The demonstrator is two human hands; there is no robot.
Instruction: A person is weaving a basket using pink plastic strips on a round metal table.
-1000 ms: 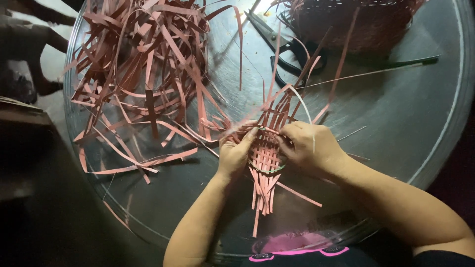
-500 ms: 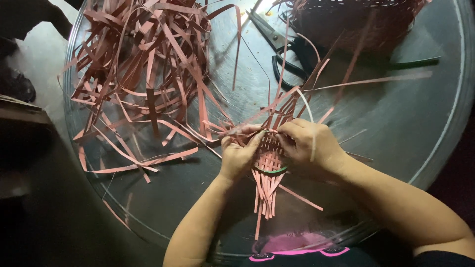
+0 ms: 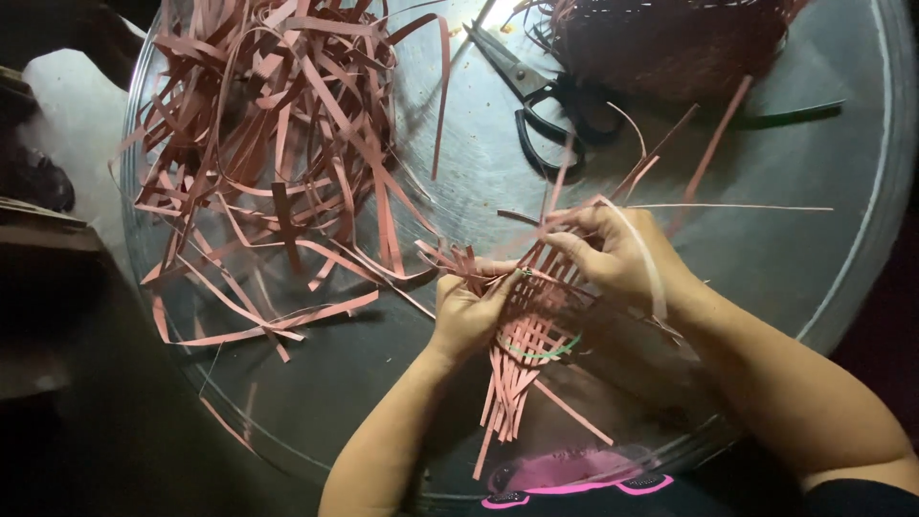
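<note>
Woven strip piece [image 3: 536, 306], partly plaited.
My left hand [image 3: 469, 311] and right hand [image 3: 613, 254] pinched it closed; loose strips [image 3: 278, 163] lay left of it, ends unwoven.

Dark woven basket [image 3: 670, 43] cut off above

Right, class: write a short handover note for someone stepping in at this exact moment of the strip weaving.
Left hand and right hand both grip the woven piece above the round metal tray.
Loose pink strips lie piled at the tray's left; black scissors and a dark woven basket at the far side.
Done: a small woven patch.
Left: long strip ends hang unwoven.
</note>
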